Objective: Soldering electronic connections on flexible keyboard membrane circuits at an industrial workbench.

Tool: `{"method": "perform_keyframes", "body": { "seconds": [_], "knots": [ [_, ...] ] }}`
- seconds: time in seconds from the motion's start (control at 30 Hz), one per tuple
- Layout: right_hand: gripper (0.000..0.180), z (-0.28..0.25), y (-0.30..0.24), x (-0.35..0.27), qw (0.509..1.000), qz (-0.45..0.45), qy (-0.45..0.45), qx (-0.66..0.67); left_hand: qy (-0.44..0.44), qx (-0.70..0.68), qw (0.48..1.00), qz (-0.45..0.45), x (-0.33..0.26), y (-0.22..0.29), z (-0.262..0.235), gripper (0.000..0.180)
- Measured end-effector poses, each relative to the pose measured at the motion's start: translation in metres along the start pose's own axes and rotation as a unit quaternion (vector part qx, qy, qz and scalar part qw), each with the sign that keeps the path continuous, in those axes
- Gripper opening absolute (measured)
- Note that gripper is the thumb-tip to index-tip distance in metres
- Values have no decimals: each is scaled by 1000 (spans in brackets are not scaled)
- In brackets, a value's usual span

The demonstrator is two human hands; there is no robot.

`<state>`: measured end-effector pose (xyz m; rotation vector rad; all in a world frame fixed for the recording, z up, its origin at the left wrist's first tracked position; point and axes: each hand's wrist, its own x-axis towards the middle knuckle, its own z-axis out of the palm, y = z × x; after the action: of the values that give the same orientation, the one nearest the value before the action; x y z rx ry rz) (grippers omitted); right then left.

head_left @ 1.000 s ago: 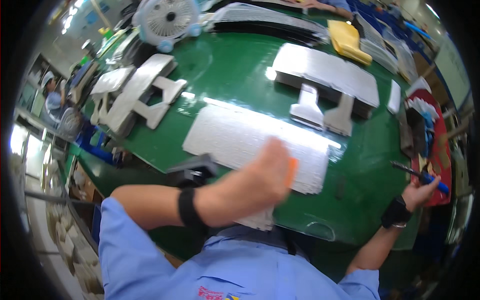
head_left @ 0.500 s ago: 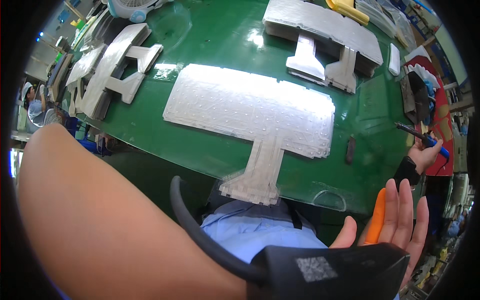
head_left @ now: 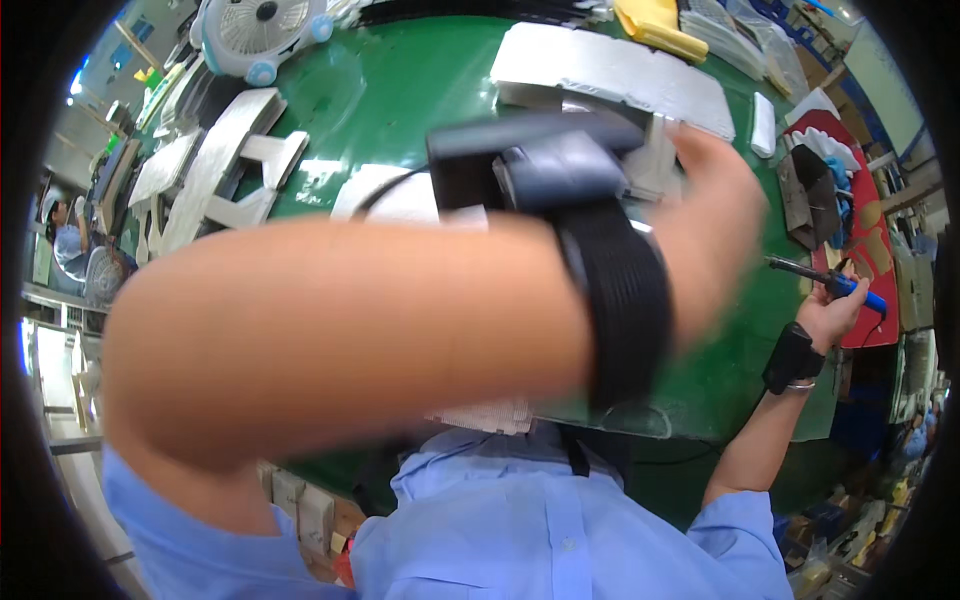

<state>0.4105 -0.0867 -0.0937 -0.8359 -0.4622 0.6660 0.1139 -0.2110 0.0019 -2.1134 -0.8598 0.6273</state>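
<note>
The left hand (head_left: 715, 235) is raised close to the camera, blurred, its forearm lying across the whole view; whether its fingers are spread or closed on anything I cannot tell. The right hand (head_left: 825, 315) rests at the right edge of the green worktop (head_left: 400, 90), closed around a slim blue-handled rod-like tool (head_left: 825, 280), probably a soldering iron, its long axis pointing left toward the middle. The flat white textured T-shaped panel (head_left: 400, 200) lies left of that tool, mostly hidden behind the forearm. The right hand is the nearer one; the left is lifted clear.
</note>
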Motion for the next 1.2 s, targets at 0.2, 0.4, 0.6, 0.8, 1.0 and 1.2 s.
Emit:
{"method": "perform_keyframes", "body": {
  "seconds": [0.2,0.4,0.6,0.8,1.0,1.2],
  "knots": [
    [29,15,-8,-17,1000,-21,12,9,185,-212,905,-318,47,-38,177,37],
    [28,10,-16,-19,999,-24,22,14,165,-317,889,-285,56,-36,190,14],
    [28,7,-20,-15,998,-22,-20,48,145,-336,884,-290,43,-50,179,11],
    [27,-6,-37,1,990,-124,45,52,306,-347,854,-235,6,-11,117,23],
    [25,32,-46,-50,980,-198,-11,-11,134,-341,927,-73,-39,80,56,39],
    [22,57,-39,-132,934,-227,-253,-106,166,-458,863,-132,-38,102,59,66]
  ]
}}
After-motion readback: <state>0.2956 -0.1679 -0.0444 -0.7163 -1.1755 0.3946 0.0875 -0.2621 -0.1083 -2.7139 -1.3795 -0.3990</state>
